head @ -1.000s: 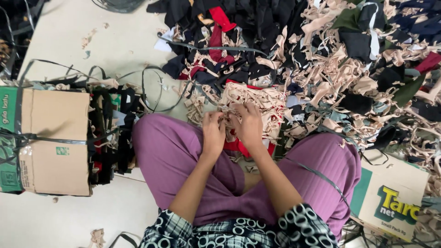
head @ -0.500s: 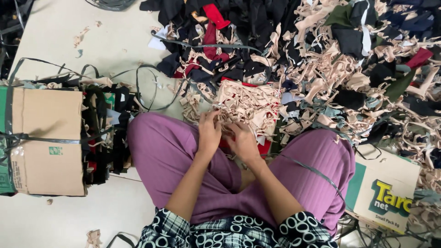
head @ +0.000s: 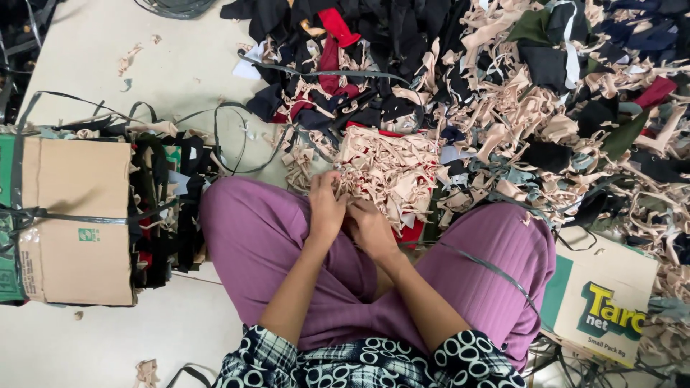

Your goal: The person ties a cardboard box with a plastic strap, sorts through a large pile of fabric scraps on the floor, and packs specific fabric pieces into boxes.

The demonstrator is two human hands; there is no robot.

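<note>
Floor; beige scrap bundle [head: 392,172] against both hands' fingers [head: 327,188].

Pale floor [head: 165,65] carrying a sprawling heap of beige, black and red fabric scraps [head: 517,108], plus a strapped cardboard box [head: 72,215] at left.

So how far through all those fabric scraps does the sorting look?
Looks early. Done: a strapped cardboard box on the left has dark strips bundled at its side. In hand: the left hand and right hand pick at a clump of beige scraps by the knees. Left: a big mixed scrap heap ahead, beige, black and red.
</note>
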